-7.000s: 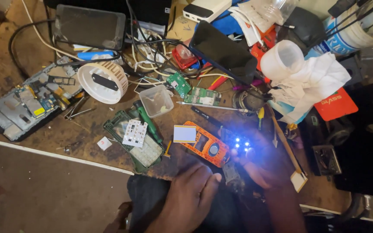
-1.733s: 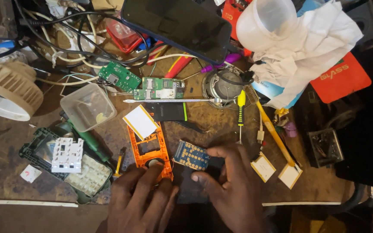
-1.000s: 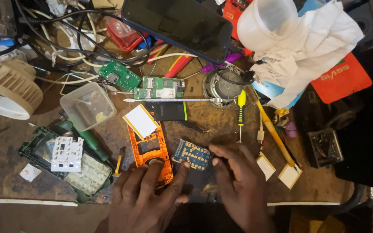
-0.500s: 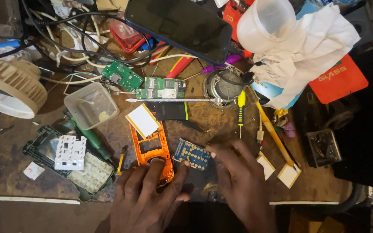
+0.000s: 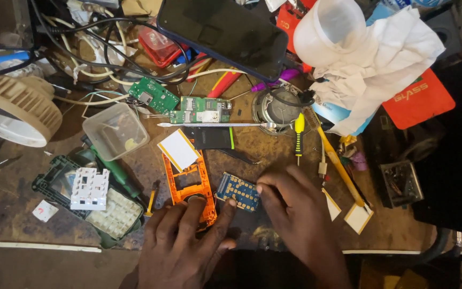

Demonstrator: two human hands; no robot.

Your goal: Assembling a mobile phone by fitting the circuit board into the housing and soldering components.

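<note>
A small blue keypad circuit board (image 5: 237, 191) lies on the worn wooden bench. My right hand (image 5: 301, 217) has its curled fingertips on the board's right edge. My left hand (image 5: 182, 243) rests flat with fingers spread over the lower end of an orange phone frame (image 5: 189, 184), one fingertip touching the board's lower left corner. A white square screen piece (image 5: 178, 150) sits on the frame's top end.
Above lie a green circuit board (image 5: 200, 109), a metal tweezer (image 5: 215, 124), a yellow-handled screwdriver (image 5: 298, 136) and a dark phone (image 5: 223, 35). At left are a clear plastic tub (image 5: 114, 131), a green phone housing with white keypad (image 5: 89, 195) and a round fan (image 5: 12, 112). White tissue (image 5: 386, 59) is piled at right.
Seven seconds ago the view was wider and lights glowed by my right hand. In the last second my right fingers slid to the blue board's right edge; my left hand stayed on the orange frame.
</note>
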